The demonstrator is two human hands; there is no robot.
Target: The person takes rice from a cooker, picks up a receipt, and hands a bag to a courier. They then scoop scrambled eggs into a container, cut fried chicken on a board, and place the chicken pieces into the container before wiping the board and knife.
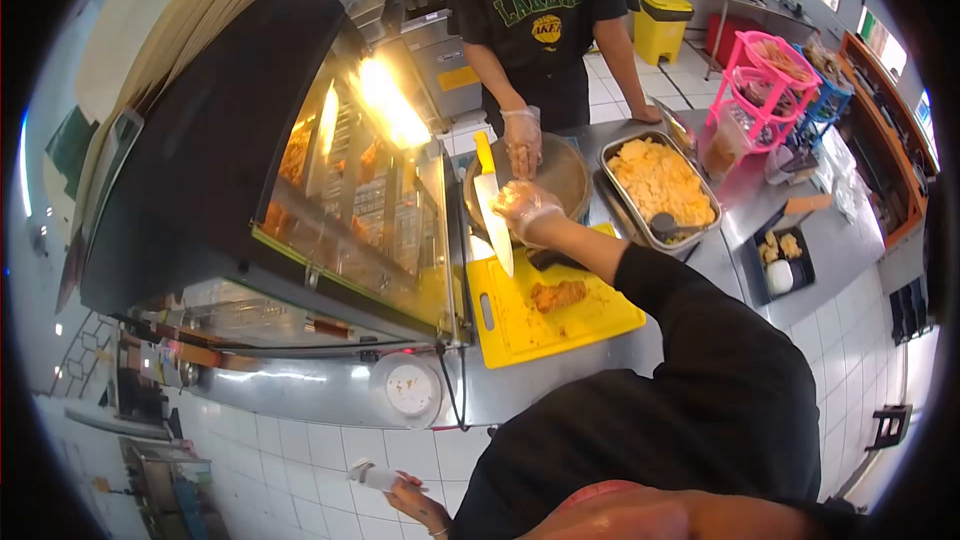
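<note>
Shows a crusty brown fried piece (pixel 558 296), lying on the yellow board (pixel 510 335); also a white container (pixel 374 475), tilted, near left.

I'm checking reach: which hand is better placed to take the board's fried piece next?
Probably the right hand: it is near the fried piece. The left hand is farther away, holding a white object.

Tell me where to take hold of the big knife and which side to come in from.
Grip the knife by its yellow handle, best from the far side. The handle is at the far end, while the blade points back toward the wearer, its tip over the yellow board. The right hand is beside the blade, so keep fingers off it.
</note>
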